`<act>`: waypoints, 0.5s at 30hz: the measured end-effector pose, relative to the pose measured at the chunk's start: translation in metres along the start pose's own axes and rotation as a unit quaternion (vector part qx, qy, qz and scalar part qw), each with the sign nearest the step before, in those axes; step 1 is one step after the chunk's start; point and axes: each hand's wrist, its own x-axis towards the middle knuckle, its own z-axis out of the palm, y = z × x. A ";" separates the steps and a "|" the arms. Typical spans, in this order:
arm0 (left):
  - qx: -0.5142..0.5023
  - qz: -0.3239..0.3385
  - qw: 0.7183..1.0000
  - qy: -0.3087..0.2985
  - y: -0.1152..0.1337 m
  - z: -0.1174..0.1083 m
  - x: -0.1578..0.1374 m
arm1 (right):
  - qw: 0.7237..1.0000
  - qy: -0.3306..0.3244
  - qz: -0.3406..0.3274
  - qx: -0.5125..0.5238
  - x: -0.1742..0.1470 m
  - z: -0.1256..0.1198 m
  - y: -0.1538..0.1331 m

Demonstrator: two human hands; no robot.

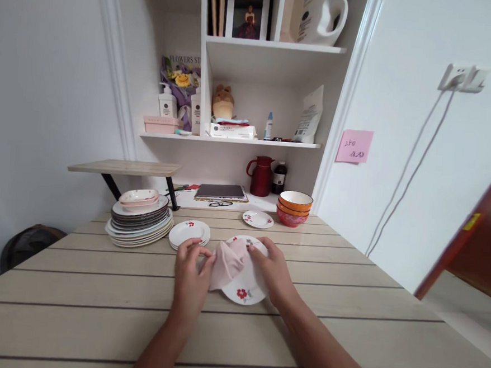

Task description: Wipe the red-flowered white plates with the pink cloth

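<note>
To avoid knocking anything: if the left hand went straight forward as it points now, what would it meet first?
Probably the small stack of flowered plates ahead of the left hand, though the gap is unclear.

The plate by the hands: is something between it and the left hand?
Yes, the cloth, held by the left hand, lies over the left side of the plate. Nothing visible blocks the right hand at the plate's right edge.

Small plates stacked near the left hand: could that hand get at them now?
Probably yes: nothing lies on the small plates, close beyond the left hand, though that hand seems to be pinching the cloth.
</note>
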 end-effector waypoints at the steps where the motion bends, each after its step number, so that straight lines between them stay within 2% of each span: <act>1: 0.012 -0.006 1.000 0.014 0.000 -0.001 0.000 | 1.000 0.002 -0.007 -0.007 0.000 0.000 0.000; 4: 0.063 -0.035 0.997 0.025 0.004 -0.003 -0.003 | 0.999 0.006 -0.031 -0.031 -0.001 0.001 0.001; 7: 0.113 -0.110 0.985 -0.073 0.011 -0.004 -0.007 | 0.998 0.009 -0.047 -0.042 -0.001 0.001 0.002; 9: 0.120 -0.134 0.973 -0.142 0.015 -0.005 -0.008 | 0.997 0.019 -0.057 -0.051 -0.001 0.001 0.002; 12: 0.050 -0.127 0.972 -0.191 0.014 -0.003 -0.008 | 0.996 0.034 -0.068 -0.051 -0.001 0.000 0.001; 15: -0.125 -0.155 0.958 -0.206 0.011 0.002 -0.008 | 0.996 0.046 -0.068 -0.024 -0.001 -0.001 -0.002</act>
